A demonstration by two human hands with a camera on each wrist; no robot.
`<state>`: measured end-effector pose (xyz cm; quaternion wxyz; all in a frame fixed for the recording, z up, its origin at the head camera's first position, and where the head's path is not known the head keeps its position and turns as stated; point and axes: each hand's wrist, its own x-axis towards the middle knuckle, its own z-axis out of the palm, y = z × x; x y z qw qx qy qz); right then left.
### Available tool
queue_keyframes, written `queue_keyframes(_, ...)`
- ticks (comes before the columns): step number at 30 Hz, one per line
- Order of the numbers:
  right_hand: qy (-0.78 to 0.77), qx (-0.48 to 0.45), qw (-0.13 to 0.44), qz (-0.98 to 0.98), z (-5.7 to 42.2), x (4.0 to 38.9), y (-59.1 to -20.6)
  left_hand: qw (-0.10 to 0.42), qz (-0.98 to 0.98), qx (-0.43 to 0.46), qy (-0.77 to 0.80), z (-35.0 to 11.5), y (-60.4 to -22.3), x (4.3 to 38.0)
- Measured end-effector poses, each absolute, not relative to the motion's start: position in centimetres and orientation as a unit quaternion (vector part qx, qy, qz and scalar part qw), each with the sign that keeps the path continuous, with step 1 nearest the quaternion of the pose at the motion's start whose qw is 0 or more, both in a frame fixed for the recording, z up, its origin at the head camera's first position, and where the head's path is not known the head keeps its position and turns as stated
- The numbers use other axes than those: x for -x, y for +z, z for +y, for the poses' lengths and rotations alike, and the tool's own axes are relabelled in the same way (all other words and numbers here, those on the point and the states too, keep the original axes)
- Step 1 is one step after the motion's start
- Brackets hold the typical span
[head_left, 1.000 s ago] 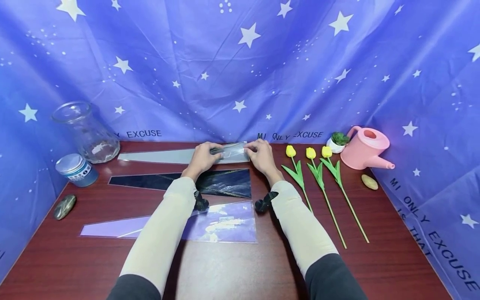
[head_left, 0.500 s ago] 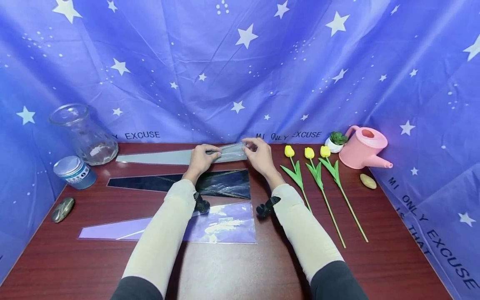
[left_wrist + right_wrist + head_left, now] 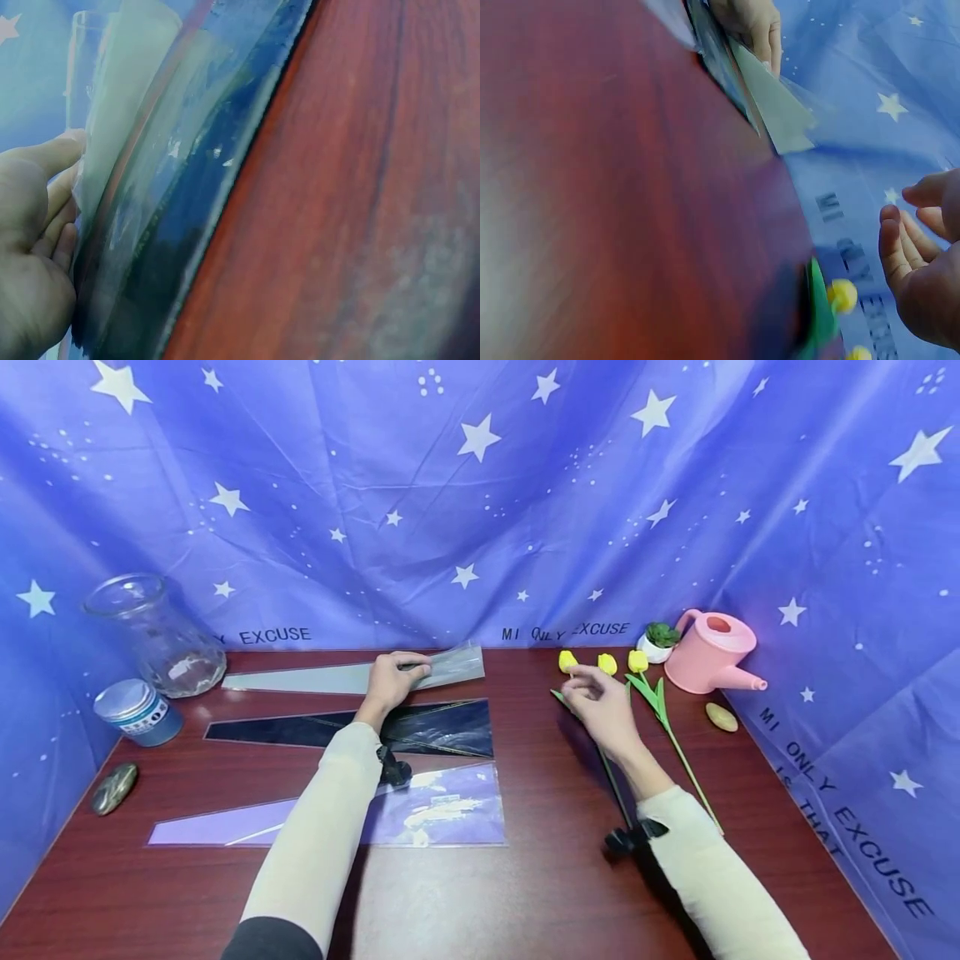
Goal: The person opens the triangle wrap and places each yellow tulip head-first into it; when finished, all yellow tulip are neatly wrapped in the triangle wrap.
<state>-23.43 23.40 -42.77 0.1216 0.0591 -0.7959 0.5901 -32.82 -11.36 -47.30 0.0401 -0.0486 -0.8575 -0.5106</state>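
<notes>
At the back of the table a grey tapered plastic flower sleeve lies with its wide mouth raised. My left hand pinches its upper edge; the left wrist view shows the thumb and fingers on the pale film. Out over the yellow tulips, my right hand hovers with relaxed, slightly bent fingers and holds nothing. It covers parts of the left tulip and the middle tulip. The right tulip lies just beyond it. The right wrist view shows the fingers apart from the flowers.
A black sleeve and a purple sleeve lie nearer me. On the left stand a glass vase and a blue jar, beside a dark stone. A pink watering can, potted succulent and yellowish stone are right.
My right hand has let go of the grey sleeve's mouth and moved right, over the tulips. My left hand still holds the sleeve. The view has shifted slightly.
</notes>
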Motion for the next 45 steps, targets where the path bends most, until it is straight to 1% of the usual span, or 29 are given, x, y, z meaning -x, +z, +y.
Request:
queue_keyframes(5,0.601,-0.03,0.1,-0.792,26.5,19.7,-43.9,0.039,-0.859,0.042,-0.509,-11.5,-47.3,32.8)
queue_keyframes(9,0.574,-0.006,0.083,-0.815,28.2,17.1,-44.9,0.044,-0.858,0.04,-0.51,-11.5,-47.2,32.9)
queue_keyframes(14,0.504,0.023,0.071,-0.86,29.1,15.4,-45.8,0.048,-0.857,0.034,-0.511,-11.4,-47.3,32.9)
queue_keyframes(19,0.406,0.033,0.086,-0.909,29.0,15.2,-46.2,0.043,-0.856,0.035,-0.513,-11.3,-47.5,32.8)
queue_keyframes(23,0.341,0.016,0.112,-0.933,28.6,15.6,-46.3,0.054,-0.857,0.037,-0.512,-11.4,-47.5,32.8)
queue_keyframes(26,0.314,0.004,0.124,-0.941,28.2,15.9,-46.3,0.062,-0.858,0.038,-0.509,-11.4,-47.4,32.8)
queue_keyframes(31,0.283,0.004,0.131,-0.95,27.8,16.0,-46.3,0.049,-0.859,0.036,-0.508,-11.3,-47.5,32.8)
queue_keyframes(39,0.297,0.005,0.164,-0.941,27.3,15.6,-46.3,0.071,-0.86,0.045,-0.504,-11.6,-47.4,32.9)
queue_keyframes(45,0.372,0.03,0.171,-0.912,27.3,15.2,-46.0,0.06,-0.859,0.041,-0.507,-11.3,-47.5,32.6)
